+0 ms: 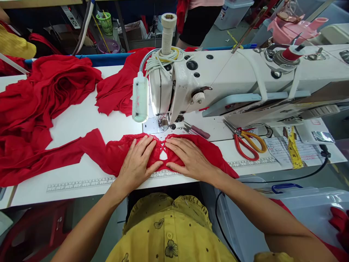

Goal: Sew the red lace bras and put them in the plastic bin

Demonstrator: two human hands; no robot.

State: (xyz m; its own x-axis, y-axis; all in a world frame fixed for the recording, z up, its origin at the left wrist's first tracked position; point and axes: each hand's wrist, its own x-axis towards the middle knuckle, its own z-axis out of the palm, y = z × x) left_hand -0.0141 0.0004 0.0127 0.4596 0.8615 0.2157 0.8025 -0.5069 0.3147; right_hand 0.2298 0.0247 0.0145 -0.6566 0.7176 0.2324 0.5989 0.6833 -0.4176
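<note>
A red lace garment piece (117, 150) lies spread along the front of the white sewing table. Its middle has a small gap crossed by thin red straps, with white table showing through. My left hand (139, 160) rests flat on the fabric left of the gap, fingers stretched out. On the other side of the gap, my right hand (189, 156) presses flat on the cloth, its fingers extended too. Just beyond the fabric stands the sewing machine (196, 78), its presser foot (163, 123) apart from the cloth.
Piled red fabric (54, 85) covers the table's left side, with more red cloth (117, 89) behind the needle area. Right of the machine foot lie a purple-handled tool (200, 131), scissors (247, 143) and a yellow tape measure (294, 149). A person (200, 22) stands behind the table.
</note>
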